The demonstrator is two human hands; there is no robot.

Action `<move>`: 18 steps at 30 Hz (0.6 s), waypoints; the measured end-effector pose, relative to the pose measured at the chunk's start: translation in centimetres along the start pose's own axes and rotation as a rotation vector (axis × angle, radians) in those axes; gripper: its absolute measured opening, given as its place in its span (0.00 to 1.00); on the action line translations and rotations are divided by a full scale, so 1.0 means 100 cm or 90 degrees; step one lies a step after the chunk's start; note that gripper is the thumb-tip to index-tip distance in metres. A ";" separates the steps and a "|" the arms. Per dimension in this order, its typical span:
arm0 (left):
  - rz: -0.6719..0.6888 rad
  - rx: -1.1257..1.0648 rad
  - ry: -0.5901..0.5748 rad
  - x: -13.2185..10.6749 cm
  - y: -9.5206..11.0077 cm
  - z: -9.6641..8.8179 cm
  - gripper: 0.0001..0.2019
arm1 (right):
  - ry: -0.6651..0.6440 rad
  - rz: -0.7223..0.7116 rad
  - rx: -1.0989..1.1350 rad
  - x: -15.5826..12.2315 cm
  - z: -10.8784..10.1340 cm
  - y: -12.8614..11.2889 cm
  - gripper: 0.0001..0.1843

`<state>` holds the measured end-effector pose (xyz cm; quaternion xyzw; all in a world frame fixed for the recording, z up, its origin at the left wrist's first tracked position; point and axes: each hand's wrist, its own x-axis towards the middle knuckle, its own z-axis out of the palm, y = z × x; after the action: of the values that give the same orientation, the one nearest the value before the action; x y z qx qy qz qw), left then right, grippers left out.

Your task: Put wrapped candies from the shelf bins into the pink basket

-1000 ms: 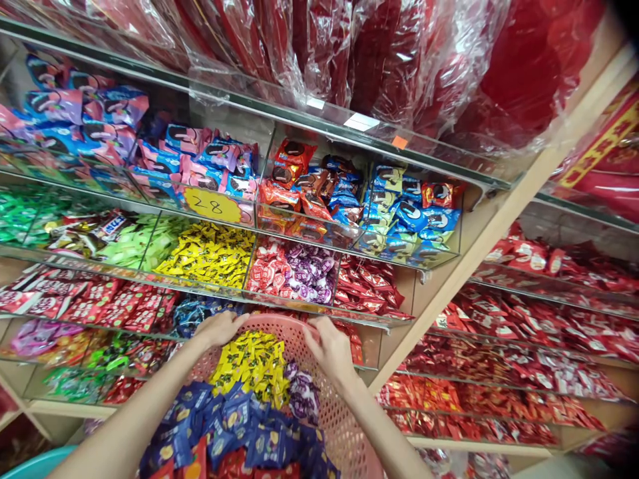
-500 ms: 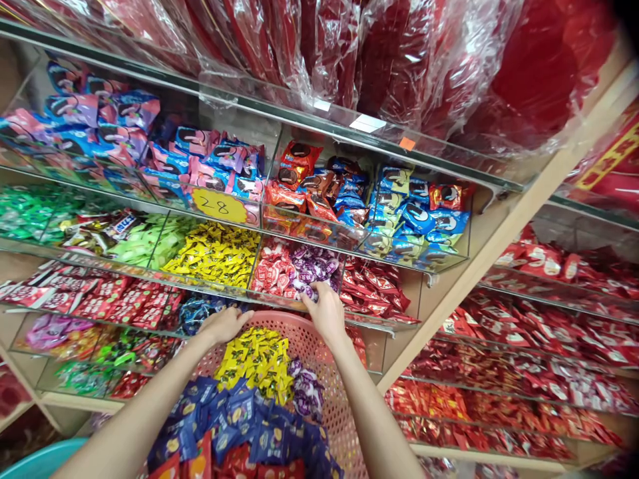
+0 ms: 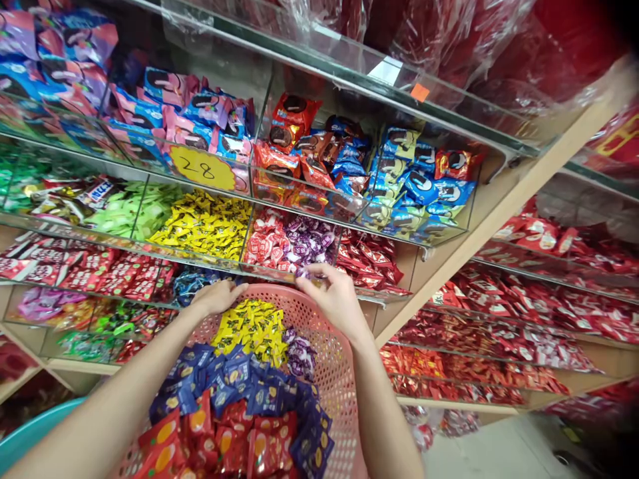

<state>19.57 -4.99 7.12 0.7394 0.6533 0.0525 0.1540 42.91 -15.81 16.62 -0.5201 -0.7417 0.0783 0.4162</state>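
Observation:
My left hand grips the far rim of a pink perforated plastic basket, its thumb along the edge. My right hand is above the rim's right part, fingers curled round purple-wrapped candy, partly hidden by the fingers. In the basket lie yellow-wrapped candies, a small heap of purple-wrapped candies, dark blue packets and red packets with orange pictures. Just beyond my right hand, a shelf compartment holds more purple candies beside red-and-white ones.
Clear-fronted shelves of wrapped sweets stand ahead, with a yellow "28" tag. A wooden upright separates them from red-packet shelves at right. A teal tub rim shows at lower left, and floor at lower right.
My right hand has drawn back from the purple candy compartment to the basket rim, with purple candy in its fingers. My left hand stays on the rim. The view has shifted and tilted downward.

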 end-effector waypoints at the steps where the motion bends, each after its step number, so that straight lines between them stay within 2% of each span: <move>1: 0.002 0.005 0.000 0.000 0.000 0.000 0.33 | -0.058 -0.012 0.004 -0.003 0.001 0.000 0.15; 5: 0.007 0.018 0.013 -0.001 0.001 0.000 0.33 | -0.335 -0.011 -0.073 -0.009 0.022 0.020 0.11; 7: 0.008 0.015 0.015 -0.002 0.001 -0.001 0.33 | -0.416 0.030 -0.182 -0.010 0.036 0.036 0.10; 10: 0.015 0.010 0.013 -0.003 0.003 -0.001 0.34 | -0.409 0.133 -0.348 -0.012 0.053 0.056 0.10; 12: 0.019 0.010 0.018 -0.004 0.004 -0.002 0.34 | -0.404 0.181 -0.401 -0.014 0.061 0.063 0.14; 18: 0.027 0.010 0.028 -0.006 0.007 -0.004 0.30 | -0.406 0.206 -0.447 -0.019 0.081 0.066 0.15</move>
<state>20.00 -5.63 7.81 0.7531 0.6409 0.0669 0.1326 42.06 -11.87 6.79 -0.6874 -0.7233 0.0432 -0.0490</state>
